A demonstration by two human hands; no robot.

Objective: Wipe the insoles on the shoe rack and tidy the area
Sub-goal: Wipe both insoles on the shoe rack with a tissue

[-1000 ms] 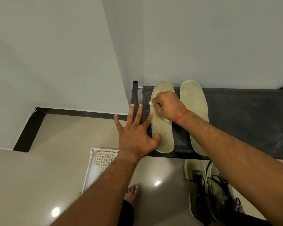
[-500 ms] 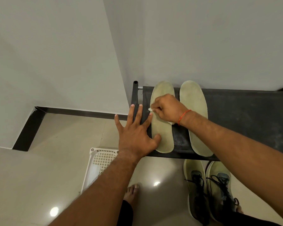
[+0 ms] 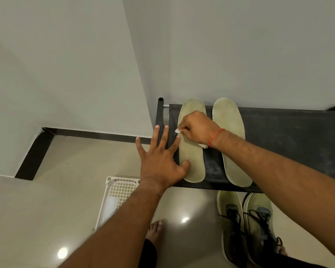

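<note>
The right hand [image 3: 196, 127] is curling tight around a white tissue [image 3: 176, 130], knuckles up, and pressing it onto the middle of the left insole [image 3: 191, 169]. A red thread bracelet [image 3: 216, 135] is circling that wrist. The left hand [image 3: 161, 161] is lying flat with its fingers spread and straight across the left edge of the shoe rack [image 3: 288, 136]. Its thumb is pinning down the heel part of the same insole.

Compared with a second ago, the tissue's tip is sitting slightly nearer the person along the insole, while the left hand is staying where it was.

The right insole [image 3: 228, 120] is lying just beside the left one, parallel and not touching it. Both are pointing toes toward the wall, with heels near the rack's front edge.

The rack's black top shelf is standing against a pale grey wall [image 3: 240, 45] in a corner. A black skirting [image 3: 85, 132] is running along the glossy beige tiled floor [image 3: 46, 209].

On the floor:
- A white perforated plastic basket [image 3: 120, 192] is sitting below the left forearm.
- A pair of pale green sneakers [image 3: 230, 219] with black laces is standing side by side below the rack's front.
- A bare foot [image 3: 156, 229] is showing between the basket and the sneakers.

By count there are two insoles, two sneakers, one basket and one tissue.
</note>
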